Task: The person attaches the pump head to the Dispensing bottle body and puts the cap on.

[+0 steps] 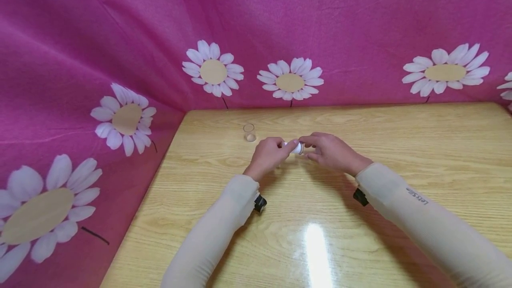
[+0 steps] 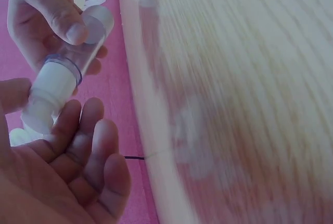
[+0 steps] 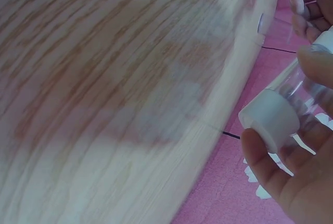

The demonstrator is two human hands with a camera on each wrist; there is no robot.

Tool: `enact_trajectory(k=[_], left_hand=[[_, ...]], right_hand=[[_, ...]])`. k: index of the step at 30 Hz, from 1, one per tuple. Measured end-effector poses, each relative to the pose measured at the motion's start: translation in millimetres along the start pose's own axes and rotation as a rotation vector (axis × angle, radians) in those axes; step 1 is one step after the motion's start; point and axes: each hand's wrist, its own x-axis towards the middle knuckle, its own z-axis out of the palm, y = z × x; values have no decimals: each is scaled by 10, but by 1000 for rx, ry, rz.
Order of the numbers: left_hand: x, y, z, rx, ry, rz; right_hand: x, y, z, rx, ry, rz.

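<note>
A small clear and white container (image 1: 297,147) is held between both hands above the table. My left hand (image 1: 269,154) pinches its white left part between thumb and fingers. At the other end, my right hand (image 1: 331,151) grips it with the thumb and fingertips. In the left wrist view, a white section (image 2: 52,84) meets the clear rim of a see-through section. The right wrist view shows a wide white end piece (image 3: 269,119) on the clear body, with a right fingertip against it. Whether the parts are joined cannot be told.
A small clear glass (image 1: 250,133) stands on the wooden table (image 1: 224,163), just left of and beyond my left hand. Pink cloth (image 1: 256,21) with white daisies hangs behind the table and along its left side. Dark wrist cameras sit under both sleeves.
</note>
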Motion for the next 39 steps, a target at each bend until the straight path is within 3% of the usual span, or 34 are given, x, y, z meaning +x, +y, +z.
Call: enact_trajectory(k=[3, 15, 24, 32, 39], left_hand=[[1, 7, 12, 1, 0, 2], [-17, -47, 32, -79, 8, 105], [-39, -25, 12, 22, 19, 185], [-54, -60, 2, -4, 11, 137], [-91, -43, -34, -58, 18, 107]], right_hand=[[-1, 5, 9, -5, -3, 2], [4, -9, 12, 2, -25, -8], [11, -6, 13, 55, -67, -5], [30, -14, 25, 137, -102, 30], [73, -56, 59, 145, -47, 49]])
